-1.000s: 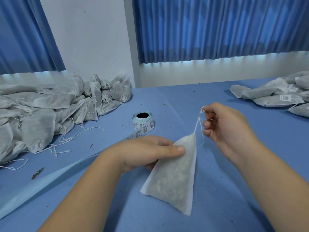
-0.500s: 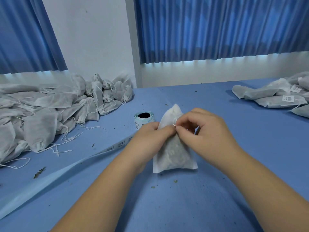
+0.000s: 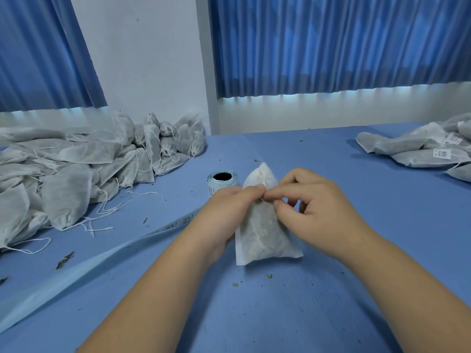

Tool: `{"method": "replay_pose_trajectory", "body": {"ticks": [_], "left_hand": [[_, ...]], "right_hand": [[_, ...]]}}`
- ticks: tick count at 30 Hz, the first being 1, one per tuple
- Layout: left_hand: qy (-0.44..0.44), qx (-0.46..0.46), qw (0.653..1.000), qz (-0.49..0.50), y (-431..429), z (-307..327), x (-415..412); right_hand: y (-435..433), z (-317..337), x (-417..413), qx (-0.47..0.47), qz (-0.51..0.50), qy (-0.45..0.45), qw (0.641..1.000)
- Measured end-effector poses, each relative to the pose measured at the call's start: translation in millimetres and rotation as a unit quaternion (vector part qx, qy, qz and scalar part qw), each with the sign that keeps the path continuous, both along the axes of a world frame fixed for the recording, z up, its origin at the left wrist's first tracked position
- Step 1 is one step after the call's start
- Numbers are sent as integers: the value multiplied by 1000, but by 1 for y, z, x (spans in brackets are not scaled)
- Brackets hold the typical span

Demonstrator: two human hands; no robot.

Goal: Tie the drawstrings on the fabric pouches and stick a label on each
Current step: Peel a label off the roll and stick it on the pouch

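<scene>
- The pouch (image 3: 265, 233) stands near upright on the blue table (image 3: 331, 314), mid-table in front of the person, its gathered top pointing away.
- The left hand (image 3: 224, 215) grips its neck; the right hand (image 3: 316, 215) pinches the thin drawstring (image 3: 262, 198) there, fingertips meeting, though the knot itself is hard to make out.
- The label roll (image 3: 223, 180) sits just behind.
- A pile of pouches (image 3: 76, 174) lies far left and labelled pouches (image 3: 420, 152) far right.

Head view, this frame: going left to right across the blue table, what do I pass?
Large heap of fabric pouches → label roll → held pouch → smaller heap of labelled pouches.
</scene>
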State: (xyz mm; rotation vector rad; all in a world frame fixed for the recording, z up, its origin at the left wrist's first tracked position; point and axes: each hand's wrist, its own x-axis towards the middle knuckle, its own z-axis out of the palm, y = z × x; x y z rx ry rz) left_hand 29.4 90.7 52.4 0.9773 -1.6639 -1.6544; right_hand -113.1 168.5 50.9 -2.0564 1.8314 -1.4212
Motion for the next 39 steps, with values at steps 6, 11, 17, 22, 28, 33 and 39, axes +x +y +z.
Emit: {"method": "replay_pose_trajectory", "body": {"ticks": [6, 11, 17, 22, 28, 33, 39], "left_hand": [[-18, -27, 998, 45, 4, 3, 1], [-121, -96, 981, 119, 11, 1, 24], [-182, -138, 944, 237, 19, -9, 87], [-214, -162, 898, 349, 12, -17, 128], [-241, -156, 880, 378, -4, -25, 164], [-239, -143, 887, 367, -18, -31, 179], [-251, -159, 893, 338, -31, -26, 177]], "right_hand": [[-1, -1, 4, 5, 23, -84, 996], [-5, -4, 15, 0, 38, -145, 989], [-21, -19, 41, 98, 45, -165, 980], [-47, -25, 85, 211, 98, -14, 972], [-87, -28, 131, 229, 83, 53, 968], [-96, -42, 142, 189, 26, 79, 978], [-95, -43, 124, 168, 66, 1, 984]]}}
